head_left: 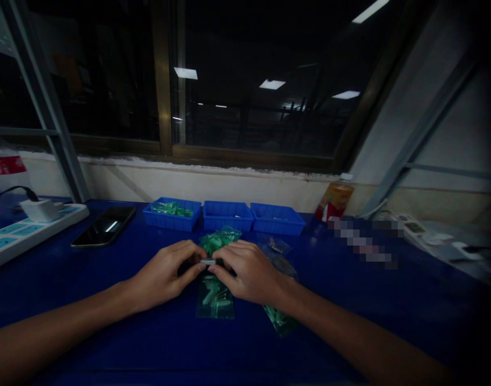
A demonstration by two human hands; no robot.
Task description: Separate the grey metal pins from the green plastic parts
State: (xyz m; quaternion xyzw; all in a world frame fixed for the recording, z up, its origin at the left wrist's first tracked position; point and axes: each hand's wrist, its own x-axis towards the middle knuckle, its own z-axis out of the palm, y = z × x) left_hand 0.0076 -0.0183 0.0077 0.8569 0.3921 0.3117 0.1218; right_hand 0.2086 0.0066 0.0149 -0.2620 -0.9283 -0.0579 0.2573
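Over the middle of the blue table, my left hand (168,271) and my right hand (249,269) meet in a pinch. Between their fingertips is a small pale bar-shaped piece (207,261), dark toward its right end; its exact kind is too small to make out. Just beneath lies a clear bag (215,301) with green pieces and thin metal-looking pieces in it. Behind the fingers is a heap of green bagged pieces (221,237), partly hidden by my right hand. Another bag of green pieces (280,320) sticks out from under my right wrist.
Three blue bins (228,216) line the back; the left one holds green pieces. A phone (104,227) and a power strip (36,230) with a plugged charger lie left. An orange-red bottle (336,201) stands back right, near another power strip (430,236). Metal posts flank the window.
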